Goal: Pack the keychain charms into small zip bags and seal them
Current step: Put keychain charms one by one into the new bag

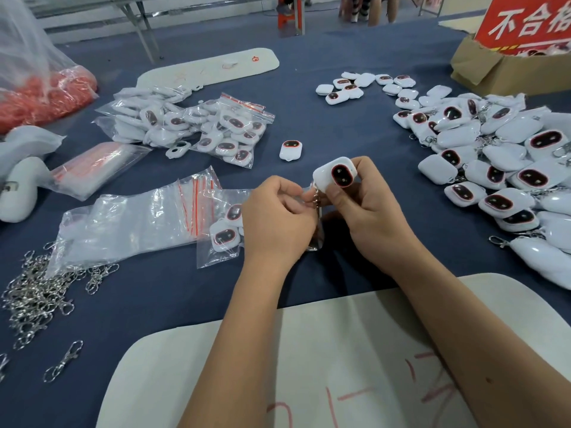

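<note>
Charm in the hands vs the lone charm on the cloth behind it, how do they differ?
The held charm is lifted, pinched by the right hand, with a metal chain hanging under it at the left hand. The lone charm lies flat on the cloth, untouched, no chain visible. Both are white with a dark, red-rimmed oval.

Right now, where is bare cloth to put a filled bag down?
Bare cloth lies between the bagged pile, the lone charm and the loose pile. Crowded: clips and empty bags on the left.

A single head-worn wide-angle camera looks forward and down over the blue bench (309, 125), close above it, with the cardboard box (494, 72) at the far right.
</note>
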Action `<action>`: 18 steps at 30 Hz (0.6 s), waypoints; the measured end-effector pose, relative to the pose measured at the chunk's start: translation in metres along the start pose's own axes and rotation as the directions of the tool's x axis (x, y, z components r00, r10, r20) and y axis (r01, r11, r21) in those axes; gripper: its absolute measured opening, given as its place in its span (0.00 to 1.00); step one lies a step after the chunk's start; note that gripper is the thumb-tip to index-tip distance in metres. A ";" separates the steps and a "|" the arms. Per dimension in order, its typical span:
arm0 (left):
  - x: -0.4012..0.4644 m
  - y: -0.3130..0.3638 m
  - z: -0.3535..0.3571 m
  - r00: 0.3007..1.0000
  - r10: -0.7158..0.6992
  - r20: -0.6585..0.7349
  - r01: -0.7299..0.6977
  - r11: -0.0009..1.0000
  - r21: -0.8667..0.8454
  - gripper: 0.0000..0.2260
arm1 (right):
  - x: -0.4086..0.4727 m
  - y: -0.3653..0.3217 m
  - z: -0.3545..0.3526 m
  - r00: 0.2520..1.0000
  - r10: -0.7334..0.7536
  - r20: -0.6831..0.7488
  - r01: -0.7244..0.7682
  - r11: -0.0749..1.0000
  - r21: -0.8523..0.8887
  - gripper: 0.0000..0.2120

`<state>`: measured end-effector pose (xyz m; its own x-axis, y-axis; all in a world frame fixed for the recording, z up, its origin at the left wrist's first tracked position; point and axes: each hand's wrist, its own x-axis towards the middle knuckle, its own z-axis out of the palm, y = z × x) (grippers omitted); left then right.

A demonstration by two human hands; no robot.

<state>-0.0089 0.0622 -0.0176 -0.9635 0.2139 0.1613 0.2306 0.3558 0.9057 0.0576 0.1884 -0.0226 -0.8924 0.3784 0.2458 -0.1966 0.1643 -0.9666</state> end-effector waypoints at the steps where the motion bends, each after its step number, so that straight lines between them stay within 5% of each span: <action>1: -0.001 0.002 0.000 0.999 0.028 -0.040 -0.027 0.999 0.024 0.07 | 0.000 0.001 0.000 1.000 0.005 -0.003 -0.005 1.000 -0.024 0.07; 5: -0.001 0.005 -0.003 0.977 0.069 -0.203 -0.062 0.997 0.041 0.07 | 0.002 0.006 -0.001 0.999 -0.024 -0.032 0.017 0.981 -0.192 0.04; 18: -0.010 0.006 0.004 0.997 0.072 0.010 -0.072 0.962 0.263 0.09 | 0.003 -0.001 -0.003 0.953 0.031 -0.301 -0.007 0.997 0.078 0.06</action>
<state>0.0027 0.0657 -0.0152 -0.9430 0.2480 0.2219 0.3269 0.5661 0.7568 0.0563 0.1922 -0.0203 -0.7347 0.6396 0.2262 -0.2212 0.0894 -0.9711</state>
